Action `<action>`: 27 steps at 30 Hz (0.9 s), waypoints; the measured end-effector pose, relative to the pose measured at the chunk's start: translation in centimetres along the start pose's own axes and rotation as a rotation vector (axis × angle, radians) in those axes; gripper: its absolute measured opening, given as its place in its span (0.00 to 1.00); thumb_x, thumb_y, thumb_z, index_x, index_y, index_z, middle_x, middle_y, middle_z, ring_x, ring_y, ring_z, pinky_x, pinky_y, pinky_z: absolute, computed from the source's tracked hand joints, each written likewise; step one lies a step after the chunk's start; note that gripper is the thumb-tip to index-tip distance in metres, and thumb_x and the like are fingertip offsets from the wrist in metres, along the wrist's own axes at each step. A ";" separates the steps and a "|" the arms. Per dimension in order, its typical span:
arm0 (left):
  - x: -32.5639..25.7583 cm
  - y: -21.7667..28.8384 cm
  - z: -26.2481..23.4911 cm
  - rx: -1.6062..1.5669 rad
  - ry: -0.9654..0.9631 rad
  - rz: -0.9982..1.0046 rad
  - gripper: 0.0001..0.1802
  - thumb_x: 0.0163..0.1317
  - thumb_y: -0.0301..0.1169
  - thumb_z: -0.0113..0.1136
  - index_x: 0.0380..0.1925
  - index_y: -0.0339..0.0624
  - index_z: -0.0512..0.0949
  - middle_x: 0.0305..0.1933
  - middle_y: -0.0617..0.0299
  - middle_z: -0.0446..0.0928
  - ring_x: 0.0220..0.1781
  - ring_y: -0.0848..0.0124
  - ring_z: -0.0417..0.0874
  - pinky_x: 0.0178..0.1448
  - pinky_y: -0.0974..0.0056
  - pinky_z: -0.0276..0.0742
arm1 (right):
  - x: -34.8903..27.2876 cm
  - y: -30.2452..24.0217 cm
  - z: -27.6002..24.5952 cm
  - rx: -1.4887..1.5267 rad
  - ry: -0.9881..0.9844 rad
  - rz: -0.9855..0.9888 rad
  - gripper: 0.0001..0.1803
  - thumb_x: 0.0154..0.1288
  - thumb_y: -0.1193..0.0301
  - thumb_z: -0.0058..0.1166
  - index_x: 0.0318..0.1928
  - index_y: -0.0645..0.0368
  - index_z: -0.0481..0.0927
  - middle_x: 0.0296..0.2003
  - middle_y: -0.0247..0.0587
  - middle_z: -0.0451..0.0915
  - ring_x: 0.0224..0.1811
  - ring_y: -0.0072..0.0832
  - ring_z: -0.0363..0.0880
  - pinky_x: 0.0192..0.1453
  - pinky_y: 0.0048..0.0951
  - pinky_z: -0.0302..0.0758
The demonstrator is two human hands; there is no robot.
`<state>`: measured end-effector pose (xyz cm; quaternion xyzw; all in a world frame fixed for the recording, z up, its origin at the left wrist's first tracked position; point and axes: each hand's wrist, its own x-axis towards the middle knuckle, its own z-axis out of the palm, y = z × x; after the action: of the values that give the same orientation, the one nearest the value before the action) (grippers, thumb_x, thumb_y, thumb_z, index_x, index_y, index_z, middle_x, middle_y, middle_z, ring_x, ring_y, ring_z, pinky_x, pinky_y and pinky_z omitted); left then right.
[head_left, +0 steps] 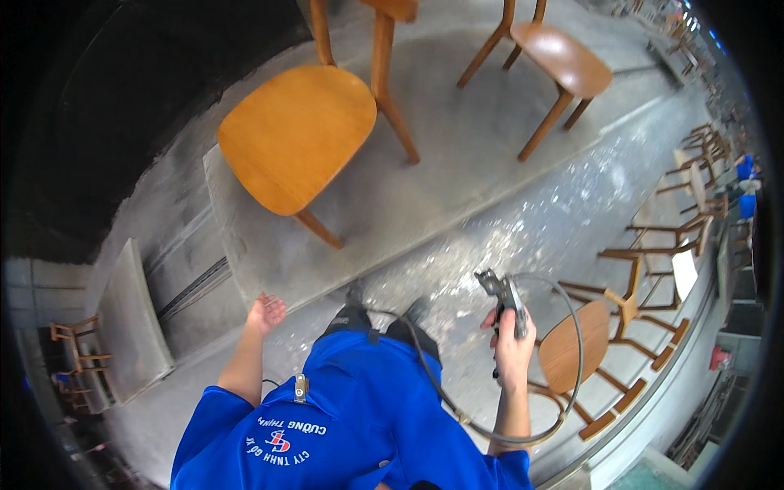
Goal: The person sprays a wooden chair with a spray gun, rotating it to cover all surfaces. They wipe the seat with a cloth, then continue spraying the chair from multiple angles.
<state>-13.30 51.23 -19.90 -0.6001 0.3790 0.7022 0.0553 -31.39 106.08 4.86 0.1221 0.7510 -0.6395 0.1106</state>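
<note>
My right hand (514, 347) is wrapped round the handle of a metal spray gun (500, 292), held out to the right of my body. A grey hose (578, 351) loops from the gun, down past my right forearm and across my front. My left hand (266, 313) holds nothing; its fingers are apart, close to the near edge of a grey board (425, 233). On that board stands a chair with a glossy orange-brown seat (298, 135), ahead of my left hand and touched by neither hand. A second, redder-brown chair (563, 57) stands farther right on the board.
Several wooden chairs (576, 347) line the right side, the nearest just beyond the spray gun. A grey panel (131, 327) and more chairs (80, 345) are at the left. A dark wall (147, 106) rises at the far left. Another person in blue (746, 188) is at the far right.
</note>
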 end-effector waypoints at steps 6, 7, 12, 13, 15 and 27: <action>3.9 8.8 5.4 -0.390 -0.175 0.135 0.38 0.78 0.58 0.31 0.76 0.42 0.51 0.71 0.46 0.67 0.71 0.50 0.70 0.72 0.45 0.68 | -7.0 -7.1 -0.2 0.213 0.123 -0.470 0.46 0.64 0.34 0.54 0.57 0.70 0.73 0.31 0.45 0.80 0.28 0.25 0.78 0.25 0.19 0.70; 3.9 10.8 6.5 -0.438 -0.196 0.155 0.38 0.78 0.57 0.30 0.77 0.42 0.50 0.72 0.46 0.66 0.72 0.49 0.69 0.73 0.45 0.67 | -8.0 -8.0 0.1 0.206 0.167 -0.510 0.48 0.61 0.31 0.55 0.54 0.71 0.73 0.31 0.46 0.79 0.29 0.30 0.80 0.26 0.22 0.72; 3.8 20.5 11.5 -0.511 -0.438 0.254 0.38 0.79 0.56 0.25 0.78 0.42 0.47 0.78 0.46 0.58 0.77 0.48 0.62 0.77 0.45 0.62 | -12.4 -11.1 2.7 0.109 0.213 -0.534 0.50 0.58 0.28 0.54 0.50 0.70 0.74 0.32 0.45 0.80 0.30 0.29 0.81 0.27 0.22 0.74; 3.8 22.1 12.3 -0.519 -0.482 0.270 0.38 0.79 0.57 0.25 0.78 0.42 0.47 0.78 0.45 0.57 0.78 0.47 0.61 0.77 0.44 0.62 | -13.2 -11.3 3.3 0.090 0.227 -0.519 0.50 0.57 0.27 0.54 0.50 0.70 0.74 0.32 0.45 0.80 0.30 0.29 0.81 0.27 0.22 0.74; 4.1 24.8 13.9 -0.499 -0.556 0.302 0.39 0.78 0.58 0.24 0.78 0.43 0.47 0.80 0.45 0.53 0.80 0.47 0.56 0.79 0.43 0.56 | -14.6 -11.5 4.3 0.081 0.376 -0.548 0.57 0.53 0.23 0.51 0.56 0.70 0.71 0.32 0.43 0.79 0.31 0.28 0.81 0.26 0.20 0.71; 3.6 29.0 20.3 -0.574 -0.517 0.396 0.35 0.80 0.56 0.30 0.75 0.45 0.59 0.81 0.59 0.56 0.80 0.57 0.58 0.80 0.50 0.57 | -17.2 -13.2 10.2 0.043 0.600 -0.540 0.41 0.69 0.33 0.45 0.50 0.66 0.73 0.31 0.42 0.79 0.32 0.28 0.83 0.20 0.18 0.68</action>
<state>-46.04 41.53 -9.75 -0.3112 0.2501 0.9034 -0.1565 -19.33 93.25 21.12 0.1038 0.7415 -0.5970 -0.2882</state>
